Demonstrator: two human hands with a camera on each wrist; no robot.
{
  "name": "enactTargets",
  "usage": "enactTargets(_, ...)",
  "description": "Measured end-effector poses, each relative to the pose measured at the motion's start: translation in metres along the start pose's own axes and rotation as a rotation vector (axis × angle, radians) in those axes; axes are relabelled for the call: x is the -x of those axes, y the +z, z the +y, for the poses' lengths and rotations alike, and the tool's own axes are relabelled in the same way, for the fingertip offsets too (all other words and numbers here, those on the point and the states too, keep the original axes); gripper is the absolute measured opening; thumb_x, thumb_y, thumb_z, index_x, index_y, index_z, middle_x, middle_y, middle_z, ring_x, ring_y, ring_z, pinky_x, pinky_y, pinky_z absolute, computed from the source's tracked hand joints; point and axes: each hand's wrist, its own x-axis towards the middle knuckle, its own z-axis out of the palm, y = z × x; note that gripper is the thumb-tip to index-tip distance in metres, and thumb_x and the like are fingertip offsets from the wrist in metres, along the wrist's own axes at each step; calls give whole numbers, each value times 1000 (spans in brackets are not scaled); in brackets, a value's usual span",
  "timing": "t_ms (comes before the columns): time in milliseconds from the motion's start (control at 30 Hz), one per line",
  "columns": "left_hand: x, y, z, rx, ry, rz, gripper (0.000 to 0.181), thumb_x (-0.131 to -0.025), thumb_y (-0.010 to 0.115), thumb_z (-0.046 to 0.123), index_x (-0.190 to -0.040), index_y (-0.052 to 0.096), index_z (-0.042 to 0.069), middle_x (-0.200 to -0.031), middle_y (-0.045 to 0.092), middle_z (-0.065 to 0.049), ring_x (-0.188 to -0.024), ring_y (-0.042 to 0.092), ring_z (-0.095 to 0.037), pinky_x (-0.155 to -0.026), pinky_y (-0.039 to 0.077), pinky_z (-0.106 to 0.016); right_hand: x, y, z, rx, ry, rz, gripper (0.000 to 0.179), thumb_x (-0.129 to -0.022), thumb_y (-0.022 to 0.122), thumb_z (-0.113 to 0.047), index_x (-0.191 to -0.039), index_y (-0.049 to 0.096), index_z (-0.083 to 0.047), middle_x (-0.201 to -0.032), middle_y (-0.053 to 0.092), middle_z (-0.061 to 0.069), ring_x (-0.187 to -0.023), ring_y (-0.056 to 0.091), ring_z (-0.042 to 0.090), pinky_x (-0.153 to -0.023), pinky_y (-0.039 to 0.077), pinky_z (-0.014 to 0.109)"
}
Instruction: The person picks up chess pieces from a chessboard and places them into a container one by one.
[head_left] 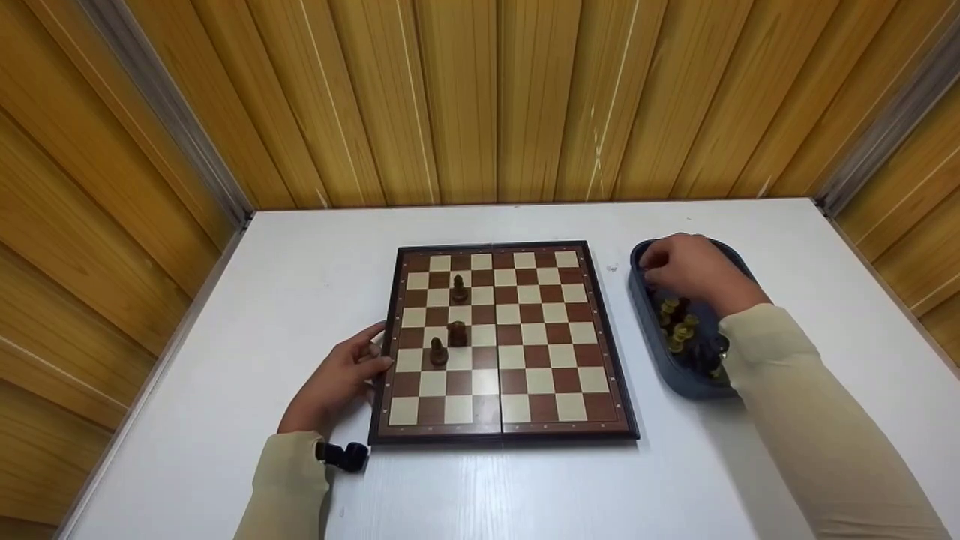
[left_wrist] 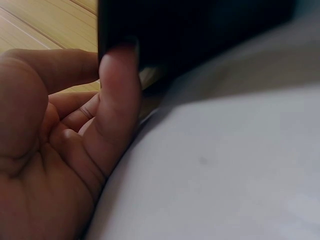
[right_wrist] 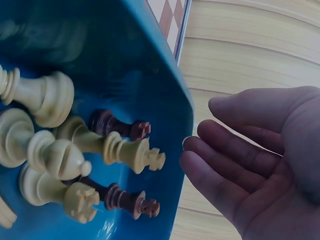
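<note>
A brown-and-cream chessboard (head_left: 536,337) lies flat on the white table. My left hand (head_left: 341,379) holds its left edge. In the left wrist view the thumb and a finger (left_wrist: 120,95) meet the board's dark side (left_wrist: 200,35). Three dark chess pieces stand on the board's left half: one farther back (head_left: 459,290), a squat one (head_left: 457,334) and a nearer one (head_left: 438,353). Over the blue bin's far left end is my right hand (head_left: 694,270). In the right wrist view its fingers bend loosely beside the rim, and nothing shows between them.
The blue bin (head_left: 660,360) stands right of the board. Cream pieces, among them a bishop (right_wrist: 60,155) and a rook (right_wrist: 80,200), lie in it with dark pieces such as a dark king (right_wrist: 127,200). Wood-look panels (head_left: 465,105) wall in the table's back and sides.
</note>
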Motion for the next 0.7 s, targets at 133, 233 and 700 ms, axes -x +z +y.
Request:
enactTargets(133,0,0,1,-12,3,5,65,-94,62,14,-151,34,24,-104,57,-13,-81,63,-19,-61,58,-37,-1,0,-5,9,-9,2,25,-90,61,-14,-109,69,0,-107,67,20,-84,61,27,-74,51,43)
enactTargets(233,0,0,1,-18,5,9,65,-94,63,14,-151,33,23,-104,57,-12,-82,63,-19,-61,58,-38,-2,1,-9,9,-16,3,23,-90,61,-13,-106,70,-1,-104,67,19,-84,61,26,-73,51,41)
enactTargets(700,1,-2,-1,-14,18,-14,66,-95,62,15,-152,31,23,-107,59,-15,-84,66,-22,-64,59,-39,-2,6,-32,2,-21,8,30,-91,60,-13,-117,65,0,-111,65,21,-95,60,30,-81,52,48)
